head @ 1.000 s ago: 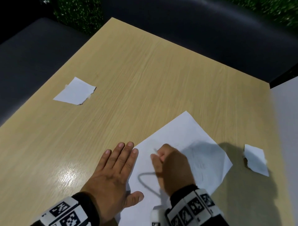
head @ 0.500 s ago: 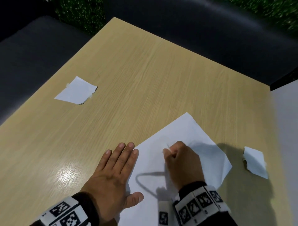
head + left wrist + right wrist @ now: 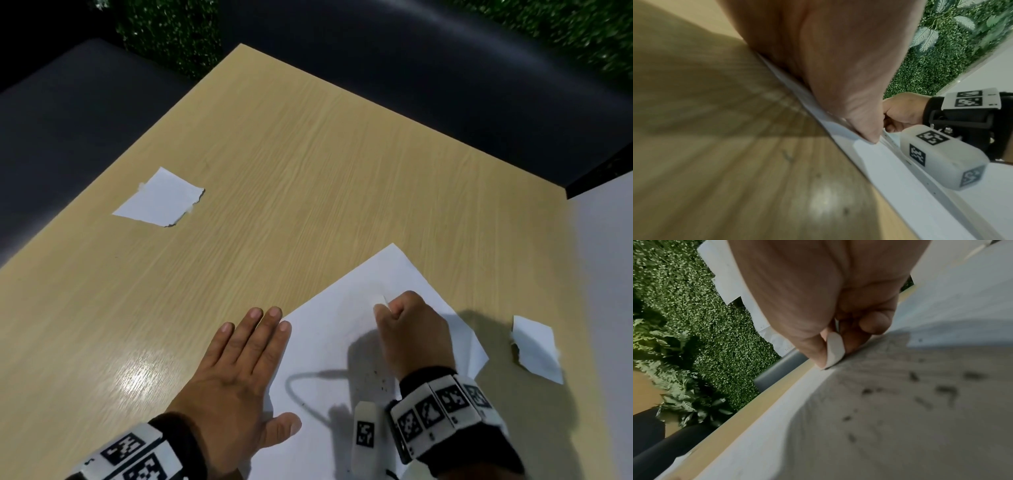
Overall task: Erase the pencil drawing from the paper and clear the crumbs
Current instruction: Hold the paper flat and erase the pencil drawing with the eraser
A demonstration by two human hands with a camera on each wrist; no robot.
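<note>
A white sheet of paper lies at the near right of the wooden table. My left hand lies flat with straight fingers on the sheet's left edge and the table beside it. My right hand pinches a thin white eraser between thumb and fingers, its tip down on the paper. A dark pencil curve shows between the hands. Dark eraser crumbs dot the sheet near my right wrist, seen blurred as crumbs in the right wrist view.
One torn white paper scrap lies at the table's left, another scrap at the right edge. Dark seating surrounds the table, with green foliage behind. A white surface borders the right side.
My right hand with the eraser has moved away from me and to the right across the sheet. The left hand stays put.
</note>
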